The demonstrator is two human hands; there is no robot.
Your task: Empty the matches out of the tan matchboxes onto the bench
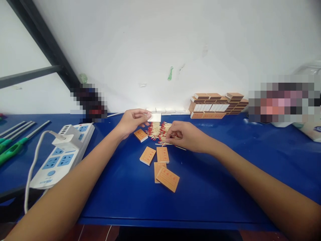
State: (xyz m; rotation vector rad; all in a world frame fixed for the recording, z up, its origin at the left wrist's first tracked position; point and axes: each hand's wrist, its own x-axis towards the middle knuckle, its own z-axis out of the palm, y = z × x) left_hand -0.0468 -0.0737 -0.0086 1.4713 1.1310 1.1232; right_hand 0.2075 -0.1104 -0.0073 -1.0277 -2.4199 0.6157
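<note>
My left hand (132,123) grips a small white matchbox tray (155,117) by its left end, just behind the match pile. Loose red-tipped matches (154,130) lie heaped on the blue table between my hands. At the right side of this heap, my right hand (187,136) is closed in a pinch, with a matchstick (164,144) showing at the fingertips. Whether it holds more than one is hidden. An orange matchbox (140,135) lies beneath my left hand. Nearer to me are several more matchboxes (163,155), two of them overlapping (168,179).
White trays (170,111) stand in a row along the wall. Stacked matchboxes (210,106) rise at the back right. To the left are a white power strip (47,179) with a plugged-in adapter and cable, and green-handled lighters (17,147). The blue table's front edge (160,221) runs below.
</note>
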